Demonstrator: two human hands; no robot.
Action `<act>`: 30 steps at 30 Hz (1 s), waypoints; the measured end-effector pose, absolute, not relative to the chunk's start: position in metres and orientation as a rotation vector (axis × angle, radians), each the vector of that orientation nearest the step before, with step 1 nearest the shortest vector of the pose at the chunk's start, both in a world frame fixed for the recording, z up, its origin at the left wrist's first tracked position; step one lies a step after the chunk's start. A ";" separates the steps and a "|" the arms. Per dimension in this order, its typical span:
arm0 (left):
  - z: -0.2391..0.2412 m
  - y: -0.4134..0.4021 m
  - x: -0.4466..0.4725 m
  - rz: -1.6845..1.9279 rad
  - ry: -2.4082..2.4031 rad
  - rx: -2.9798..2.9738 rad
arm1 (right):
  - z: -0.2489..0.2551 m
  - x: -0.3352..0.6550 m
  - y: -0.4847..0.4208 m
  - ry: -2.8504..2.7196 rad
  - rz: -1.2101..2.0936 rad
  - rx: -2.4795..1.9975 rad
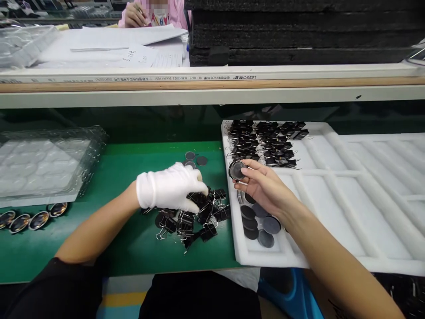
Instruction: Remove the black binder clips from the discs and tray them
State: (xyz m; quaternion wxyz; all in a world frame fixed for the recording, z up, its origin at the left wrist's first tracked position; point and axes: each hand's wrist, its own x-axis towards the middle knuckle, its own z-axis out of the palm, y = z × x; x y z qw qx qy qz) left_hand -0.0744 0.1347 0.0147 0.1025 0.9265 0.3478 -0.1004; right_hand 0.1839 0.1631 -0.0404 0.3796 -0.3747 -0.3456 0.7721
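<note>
While right fingers pinch a disc, parted left fingers touch clips.

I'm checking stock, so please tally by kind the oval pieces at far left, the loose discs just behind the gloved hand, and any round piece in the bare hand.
Oval pieces: 4
Loose discs behind the left hand, as visible: 3
Round piece in the right hand: 1
Total: 8

Black stack and papers on shelf; pink-sleeved person behind.
</note>
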 end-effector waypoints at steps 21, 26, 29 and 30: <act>0.013 0.118 -0.053 0.468 1.626 2.565 | -0.044 0.178 0.136 -1.455 1.846 -0.626; 0.020 0.117 -0.054 0.284 1.370 2.409 | -0.038 0.188 0.140 -1.474 1.860 -0.528; 0.017 0.114 -0.047 0.347 1.367 2.358 | -0.037 0.188 0.140 -1.455 1.894 -0.478; 0.016 0.113 -0.044 0.376 1.383 2.346 | -0.038 0.187 0.140 -1.449 1.900 -0.458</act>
